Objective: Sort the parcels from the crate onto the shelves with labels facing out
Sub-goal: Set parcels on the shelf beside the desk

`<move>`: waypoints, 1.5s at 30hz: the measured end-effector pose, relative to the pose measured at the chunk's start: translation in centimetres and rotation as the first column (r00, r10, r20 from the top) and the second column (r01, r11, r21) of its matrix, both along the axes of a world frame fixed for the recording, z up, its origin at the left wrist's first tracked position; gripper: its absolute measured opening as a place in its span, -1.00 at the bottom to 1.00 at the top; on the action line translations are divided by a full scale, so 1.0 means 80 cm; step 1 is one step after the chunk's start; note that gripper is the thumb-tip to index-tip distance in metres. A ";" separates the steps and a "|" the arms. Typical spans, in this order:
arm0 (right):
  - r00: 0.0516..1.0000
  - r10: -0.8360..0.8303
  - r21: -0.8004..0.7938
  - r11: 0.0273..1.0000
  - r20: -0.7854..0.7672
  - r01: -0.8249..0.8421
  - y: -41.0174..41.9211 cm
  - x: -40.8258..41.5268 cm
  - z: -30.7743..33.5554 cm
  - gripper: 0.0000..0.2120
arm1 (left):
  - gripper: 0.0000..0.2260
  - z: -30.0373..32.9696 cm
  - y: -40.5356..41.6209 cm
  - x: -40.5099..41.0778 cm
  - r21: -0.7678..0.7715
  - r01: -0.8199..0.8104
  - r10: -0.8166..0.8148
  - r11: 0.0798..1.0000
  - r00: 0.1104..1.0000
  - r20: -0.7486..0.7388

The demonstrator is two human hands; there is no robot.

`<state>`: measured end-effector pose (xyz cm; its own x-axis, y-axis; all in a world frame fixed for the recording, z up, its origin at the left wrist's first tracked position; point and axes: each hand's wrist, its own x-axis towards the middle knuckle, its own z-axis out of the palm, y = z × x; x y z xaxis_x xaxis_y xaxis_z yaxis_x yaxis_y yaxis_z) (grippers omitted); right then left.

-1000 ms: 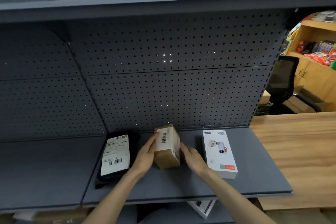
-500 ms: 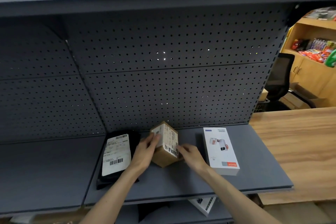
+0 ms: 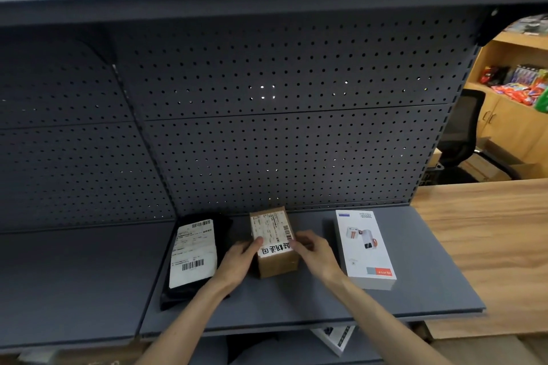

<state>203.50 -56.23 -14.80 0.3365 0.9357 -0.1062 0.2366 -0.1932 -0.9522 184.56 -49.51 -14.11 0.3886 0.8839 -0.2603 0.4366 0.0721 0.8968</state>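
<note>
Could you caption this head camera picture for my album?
Both hands steady a labelled cardboard box on the grey shelf.

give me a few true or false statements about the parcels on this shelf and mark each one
1. The brown box sits between the black bag and the white box. True.
2. The brown box's label faces down against the shelf. False: the label is on its top face, in plain view.
3. Both the left hand and the right hand touch the brown box. True.
4. The white box stands upright on its end. False: it lies flat, printed face up.
5. The black bag carries a white label with barcodes. True.
6. The right hand rests on the white box. False: it is at the brown box's right side.
</note>
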 end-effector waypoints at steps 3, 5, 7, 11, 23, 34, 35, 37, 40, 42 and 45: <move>1.000 -0.006 0.004 1.000 0.003 0.006 -0.001 0.003 -0.002 -0.81 | -0.66 0.003 0.008 0.002 0.004 -0.001 0.001 1.000 1.000 0.006; 1.000 -0.005 0.003 1.000 0.016 0.005 -0.003 0.004 -0.001 -0.80 | -0.51 0.009 0.013 0.005 0.000 -0.028 0.028 1.000 0.999 0.019; 0.999 0.020 -0.013 1.000 0.028 -0.019 -0.005 0.008 0.003 -0.80 | -0.33 0.019 0.019 0.007 0.012 -0.004 0.004 1.000 0.999 0.043; 0.981 0.009 -0.094 0.996 0.196 0.010 -0.003 0.018 0.009 -0.61 | -0.22 0.026 0.036 0.010 0.002 0.055 -0.055 0.998 0.998 0.000; 0.958 -0.198 -0.118 0.967 0.205 0.225 0.010 0.040 0.018 -0.59 | -0.51 0.008 0.012 0.012 0.136 -0.054 0.065 0.989 0.995 -0.077; 0.998 -0.062 -0.132 0.989 -0.005 0.061 -0.001 0.023 0.006 -0.67 | -0.57 0.004 -0.020 0.021 -0.032 -0.105 0.105 0.994 0.994 -0.015; 0.999 -0.050 -0.136 0.990 -0.016 0.047 -0.002 0.023 0.006 -0.68 | -0.56 0.005 -0.022 0.022 -0.026 -0.104 0.104 0.994 0.995 -0.007; 0.999 -0.034 -0.109 0.994 -0.015 0.033 -0.003 0.024 0.011 -0.74 | -0.52 0.009 -0.021 0.025 0.020 -0.099 0.098 0.995 0.995 0.019; 1.000 -0.030 0.019 0.999 -0.006 0.030 0.001 0.025 0.036 -0.71 | -0.49 0.031 -0.016 0.032 0.126 -0.079 0.070 0.989 0.995 0.074; 0.999 -0.040 0.130 0.991 -0.021 0.043 0.007 0.026 0.064 -0.69 | -0.48 0.056 -0.008 0.039 0.199 -0.087 0.061 0.976 0.989 0.132; 0.999 -0.042 0.270 0.962 -0.027 0.047 0.016 0.031 0.115 -0.71 | -0.48 0.102 0.006 0.049 0.287 -0.091 0.030 0.954 0.977 0.211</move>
